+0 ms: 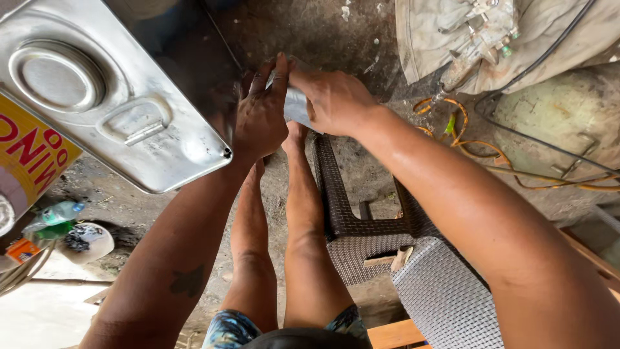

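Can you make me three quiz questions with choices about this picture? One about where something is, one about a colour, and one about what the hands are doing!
1. Where is the big metal tin?
A. upper left
B. lower right
C. between the legs

2. What colour are the tangled wires?
A. blue
B. orange-yellow
C. pink

3. What are the left hand and right hand doing?
A. resting empty
B. both gripping a small shiny metal piece
C. waving

Answers: 1 A, it fills that corner. 2 B, they loop on the ground at right. 3 B, both hands close around it.
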